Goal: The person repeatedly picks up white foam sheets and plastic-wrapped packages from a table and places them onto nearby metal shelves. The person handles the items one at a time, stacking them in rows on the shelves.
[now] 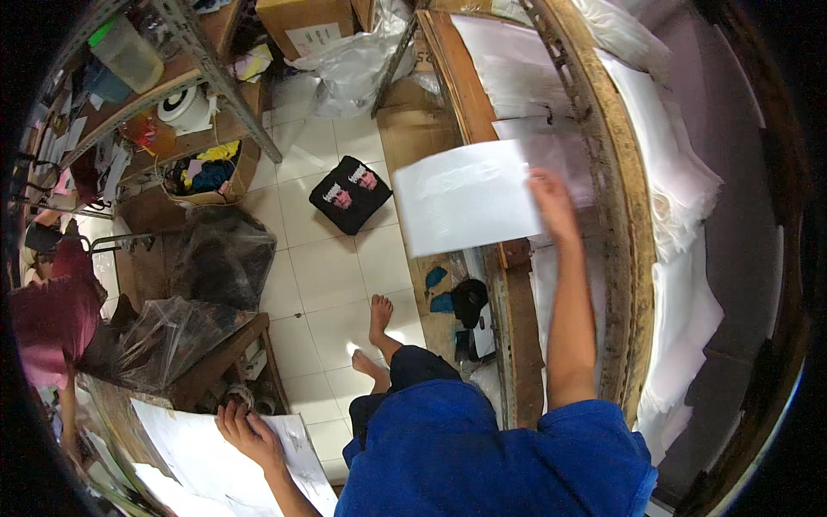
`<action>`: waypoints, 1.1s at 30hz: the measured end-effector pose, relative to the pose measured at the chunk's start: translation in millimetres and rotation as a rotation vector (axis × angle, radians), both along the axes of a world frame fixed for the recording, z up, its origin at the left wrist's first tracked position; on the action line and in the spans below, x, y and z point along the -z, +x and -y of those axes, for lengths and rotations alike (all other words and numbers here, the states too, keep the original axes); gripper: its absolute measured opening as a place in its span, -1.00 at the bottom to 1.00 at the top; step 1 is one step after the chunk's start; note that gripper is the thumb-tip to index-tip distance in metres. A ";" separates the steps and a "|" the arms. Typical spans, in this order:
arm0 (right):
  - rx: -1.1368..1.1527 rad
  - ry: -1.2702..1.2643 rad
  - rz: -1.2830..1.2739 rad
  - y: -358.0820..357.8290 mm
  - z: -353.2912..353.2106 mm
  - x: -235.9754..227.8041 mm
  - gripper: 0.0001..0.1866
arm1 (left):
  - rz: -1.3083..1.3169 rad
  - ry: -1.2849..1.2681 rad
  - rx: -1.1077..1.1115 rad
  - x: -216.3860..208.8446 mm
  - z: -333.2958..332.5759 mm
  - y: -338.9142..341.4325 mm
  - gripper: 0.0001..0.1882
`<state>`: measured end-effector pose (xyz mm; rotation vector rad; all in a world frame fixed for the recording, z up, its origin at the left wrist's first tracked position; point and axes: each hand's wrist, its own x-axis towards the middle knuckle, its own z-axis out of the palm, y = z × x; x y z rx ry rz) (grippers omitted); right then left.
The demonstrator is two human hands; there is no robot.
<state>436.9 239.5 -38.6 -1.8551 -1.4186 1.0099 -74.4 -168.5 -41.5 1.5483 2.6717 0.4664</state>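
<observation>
Arms spread well apart on my feed. Right arm reaches forward from the blue shirt (508, 465), elbow nearly straight, the right hand (556, 208) out ahead beside the shelving rack (594, 95). I read its fingers as closed on the right edge of a white sheet (461, 198); slight blur there, exact finger placing unclear to me. Left forearm enters at the lower edge. Left hand (251, 438) palm down, fingers extended and a little parted, resting near the far edge of a white panel (185, 444). Whether any fingertip hooks over that edge, I cannot tell.

White sheet: roughly four-sided, plain, spread out rather than folded. I note a glossy, rippled streak across its upper middle. It is held up in front of the rack, covering part of the rack's wooden edge from my angle, just right of the black folded garment (353, 196) on the tiled floor (327, 276). Garment bears two printed pictures. Rack to the right carries white stacks (680, 319), edges wavy.
</observation>
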 end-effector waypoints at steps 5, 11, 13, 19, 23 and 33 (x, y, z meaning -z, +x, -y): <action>0.607 0.181 0.080 164.6 -11.9 45.2 -0.77 | -0.147 -0.114 0.062 14.1 -8.3 -2.7 -0.71; 0.930 0.238 0.045 247.1 -26.2 91.2 -0.77 | -0.124 -0.127 0.041 21.2 -9.8 -3.8 -0.65; 0.971 0.232 0.038 258.9 -37.7 100.7 -0.77 | -0.131 -0.131 0.024 20.5 -10.3 -1.5 -0.64; 1.064 0.216 0.038 286.1 -48.4 112.0 -0.77 | -0.120 -0.122 0.037 26.2 -9.8 -8.0 -0.65; 1.068 0.187 0.074 289.9 -63.2 111.7 -0.77 | -0.138 -0.165 0.040 25.3 -4.9 -5.7 -0.65; 0.558 0.438 0.237 167.8 -37.5 91.8 -0.77 | -0.092 -0.129 0.057 22.8 -6.2 -4.2 -0.71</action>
